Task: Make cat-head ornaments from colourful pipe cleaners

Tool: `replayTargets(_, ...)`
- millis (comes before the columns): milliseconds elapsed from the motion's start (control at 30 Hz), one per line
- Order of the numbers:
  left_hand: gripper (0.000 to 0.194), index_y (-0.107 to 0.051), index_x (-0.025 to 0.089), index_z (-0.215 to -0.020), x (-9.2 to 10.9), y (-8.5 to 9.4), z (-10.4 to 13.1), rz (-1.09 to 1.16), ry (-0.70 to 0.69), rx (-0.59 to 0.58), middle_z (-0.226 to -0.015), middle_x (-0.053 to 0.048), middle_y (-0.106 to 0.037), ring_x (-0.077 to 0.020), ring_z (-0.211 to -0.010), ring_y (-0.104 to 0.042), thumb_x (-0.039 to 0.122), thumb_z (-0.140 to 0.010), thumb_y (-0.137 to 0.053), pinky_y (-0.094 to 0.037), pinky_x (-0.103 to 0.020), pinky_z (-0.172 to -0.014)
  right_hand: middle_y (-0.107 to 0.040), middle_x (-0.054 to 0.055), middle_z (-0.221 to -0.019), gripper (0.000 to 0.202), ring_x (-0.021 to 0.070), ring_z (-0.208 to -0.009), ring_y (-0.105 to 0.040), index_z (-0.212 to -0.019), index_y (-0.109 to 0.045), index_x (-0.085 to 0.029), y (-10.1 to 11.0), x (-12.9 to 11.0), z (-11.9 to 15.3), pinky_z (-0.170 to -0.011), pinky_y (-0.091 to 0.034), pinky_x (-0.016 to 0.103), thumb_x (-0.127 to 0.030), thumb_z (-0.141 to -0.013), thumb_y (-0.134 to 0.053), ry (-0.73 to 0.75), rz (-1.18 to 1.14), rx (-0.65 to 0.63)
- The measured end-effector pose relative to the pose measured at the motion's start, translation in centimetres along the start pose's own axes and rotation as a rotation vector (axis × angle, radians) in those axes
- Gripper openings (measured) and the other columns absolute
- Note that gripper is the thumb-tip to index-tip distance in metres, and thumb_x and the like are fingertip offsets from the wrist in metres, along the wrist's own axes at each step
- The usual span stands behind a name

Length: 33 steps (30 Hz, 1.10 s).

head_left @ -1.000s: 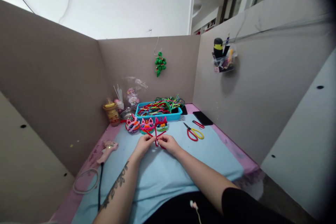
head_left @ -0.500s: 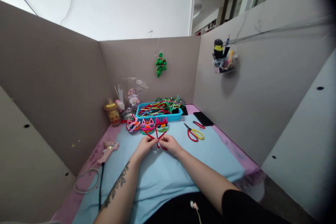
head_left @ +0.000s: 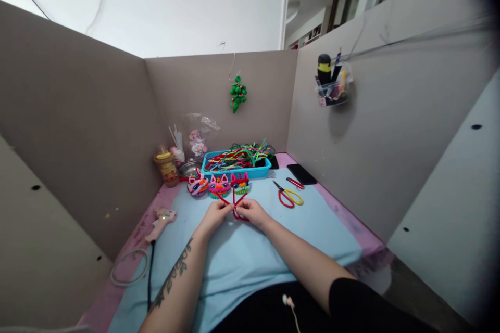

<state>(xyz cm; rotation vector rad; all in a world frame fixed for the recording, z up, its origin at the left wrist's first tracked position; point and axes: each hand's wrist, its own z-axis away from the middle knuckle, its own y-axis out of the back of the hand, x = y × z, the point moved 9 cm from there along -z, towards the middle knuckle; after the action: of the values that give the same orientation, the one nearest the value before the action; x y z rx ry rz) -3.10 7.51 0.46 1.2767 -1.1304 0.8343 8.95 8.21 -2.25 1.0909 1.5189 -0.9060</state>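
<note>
Between my two hands are crossed red pipe cleaners (head_left: 234,196), their ends fanning upward and a loop hanging below the fingers. My left hand (head_left: 217,214) pinches them from the left side. From the right, my right hand (head_left: 253,212) is closed on the same pieces, fingertips almost meeting the left ones. The exact crossing point is partly hidden by the fingers. Just beyond stand three colourful fuzzy animal-face figures: a purple-and-white one (head_left: 197,185), a pink-and-orange one (head_left: 219,186) and a red-and-green one (head_left: 239,183).
Behind the figures sits a blue basket (head_left: 255,173) full of pipe cleaners. Scissors (head_left: 287,196), a red cutter (head_left: 296,183) and a phone (head_left: 301,174) lie to the right. A pink glue gun (head_left: 160,223) with its cable, a metal bowl (head_left: 190,169) and a cup (head_left: 167,169) are left.
The view has tilted very slightly. Both hands keep their pinch on the red pipe cleaners, with barely any visible movement.
</note>
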Motion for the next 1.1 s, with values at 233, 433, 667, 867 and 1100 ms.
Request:
replayTargets(233, 0.038, -0.055, 0.014, -0.054, 0.0, 0.1, 0.1, 0.006, -0.001, 0.005, -0.046, 0.004, -0.042, -0.0079, -0.045, -0.034, 0.049, -0.064, -0.065, -0.022, -0.022, -0.046, -0.058, -0.001, -0.059, 0.021, 0.0091, -0.053, -0.047, -0.067, -0.059, -0.014, 0.0, -0.6, 0.2, -0.057, -0.036, 0.024, -0.034, -0.067, -0.065, 0.023, -0.008, 0.009)
replayTargets(433, 0.040, -0.050, 0.015, -0.055, -0.3, 0.9, -0.1, 0.101, 0.032, 0.074, -0.046, 0.006, -0.039, -0.0071, -0.045, -0.032, 0.050, -0.061, -0.067, -0.023, -0.022, -0.047, -0.056, -0.001, -0.059, 0.024, 0.0095, -0.054, -0.047, -0.066, -0.057, -0.015, -0.1, -1.6, 0.3, -0.058, -0.036, 0.024, -0.037, -0.070, -0.064, 0.074, -0.006, 0.001)
replayTargets(667, 0.040, -0.050, 0.015, -0.054, -0.3, 0.8, 0.0, 0.166, 0.045, 0.059, -0.046, 0.006, -0.038, -0.0067, -0.045, -0.030, 0.049, -0.059, -0.069, -0.022, -0.022, -0.046, -0.054, -0.002, -0.061, 0.023, 0.0096, -0.057, -0.046, -0.068, -0.057, -0.015, -0.3, -2.2, 0.4, -0.061, -0.037, 0.024, -0.037, -0.071, -0.063, 0.119, 0.004, -0.009)
replayTargets(867, 0.041, -0.049, 0.015, -0.055, -1.2, 1.2, -0.5, 0.203, 0.053, 0.087, -0.047, 0.006, -0.040, -0.0067, -0.045, -0.032, 0.050, -0.059, -0.069, -0.022, -0.022, -0.047, -0.055, -0.001, -0.062, 0.026, 0.0108, -0.057, -0.047, -0.070, -0.057, -0.016, -0.2, -2.1, 0.5, -0.060, -0.037, 0.025, -0.041, -0.071, -0.064, 0.103, 0.027, 0.015)
replayTargets(1100, 0.041, -0.046, 0.016, -0.054, -1.7, 1.4, -0.7, 0.247, 0.078, 0.089, -0.045, 0.007, -0.039, -0.0060, -0.043, -0.031, 0.050, -0.059, -0.069, -0.021, -0.021, -0.045, -0.054, -0.001, -0.063, 0.021, 0.0113, -0.058, -0.046, -0.069, -0.057, -0.016, -0.2, -2.6, 0.5, -0.062, -0.037, 0.025, -0.037, -0.071, -0.062, 0.123, 0.075, 0.024)
